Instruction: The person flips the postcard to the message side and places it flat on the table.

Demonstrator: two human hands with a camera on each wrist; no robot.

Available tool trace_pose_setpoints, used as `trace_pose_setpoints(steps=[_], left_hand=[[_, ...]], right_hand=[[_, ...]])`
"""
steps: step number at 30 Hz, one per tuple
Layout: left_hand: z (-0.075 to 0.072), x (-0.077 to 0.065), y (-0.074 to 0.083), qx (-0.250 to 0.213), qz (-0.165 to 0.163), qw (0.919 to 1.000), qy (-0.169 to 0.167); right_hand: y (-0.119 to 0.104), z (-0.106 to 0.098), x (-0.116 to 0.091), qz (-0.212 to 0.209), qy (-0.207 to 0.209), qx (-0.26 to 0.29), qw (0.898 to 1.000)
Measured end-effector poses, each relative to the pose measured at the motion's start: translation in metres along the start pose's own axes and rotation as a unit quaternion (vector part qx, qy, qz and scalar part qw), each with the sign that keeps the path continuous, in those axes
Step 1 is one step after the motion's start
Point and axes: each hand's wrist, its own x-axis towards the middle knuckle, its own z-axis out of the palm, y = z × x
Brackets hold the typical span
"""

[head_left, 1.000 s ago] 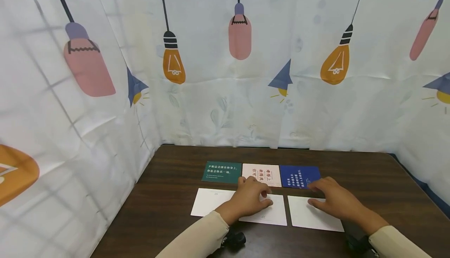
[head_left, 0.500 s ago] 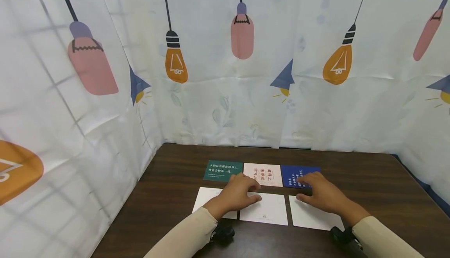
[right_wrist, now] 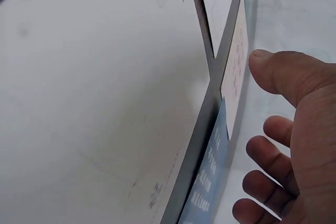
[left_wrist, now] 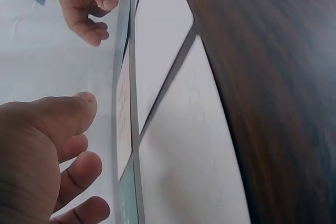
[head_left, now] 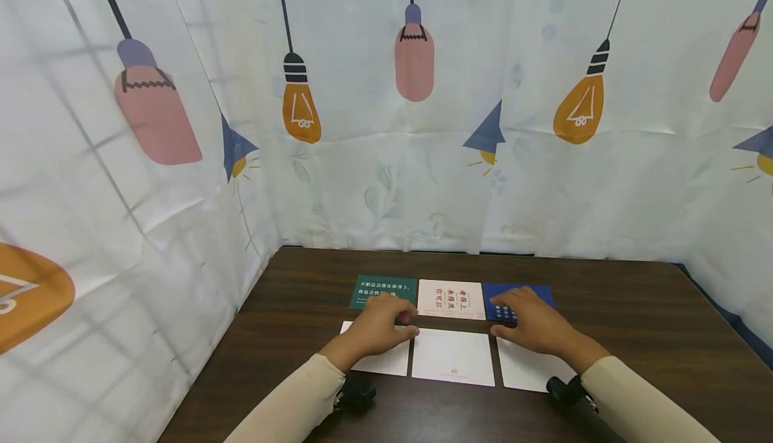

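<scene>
Along lower middle of head view, dark table (head_left: 253, 369) bears left white card (head_left: 386, 361), middle white card (head_left: 453, 356), right white card (head_left: 531, 368) — flat, narrow gaps between. Likely light, stiffish, prone to creased corners; thin, so edge pinch probably best, fingertip under one side. Left hand (head_left: 376, 324) and right hand (head_left: 534, 322) over outer cards — fingers loosely bent, thumbs apart, nothing held. Farther up, green card (head_left: 386, 283), pink card (head_left: 451, 299), blue card (head_left: 496, 290) side by side; surfaces perhaps slippery.

There are three white cards (head_left: 453, 357), three coloured cards (head_left: 451, 300), two hands (head_left: 377, 324), one table (head_left: 253, 376).
</scene>
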Motion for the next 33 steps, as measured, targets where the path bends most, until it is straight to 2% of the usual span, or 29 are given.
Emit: trace_pose_setpoints(steps=[11, 22, 33], left_hand=[[-0.013, -0.009, -0.026, -0.006, 0.002, 0.9998, 0.020], [-0.026, -0.013, -0.057, -0.007, -0.048, 0.9987, 0.016], [-0.036, -0.016, -0.071, 0.013, -0.103, 0.9945, 0.017]], right_hand=[[-0.012, 0.004, 0.016, 0.011, -0.008, 0.004, 1.000], [-0.024, 0.006, 0.035, 0.013, -0.017, 0.010, 1.000], [-0.027, 0.017, 0.050, 0.012, -0.015, 0.006, 1.000]])
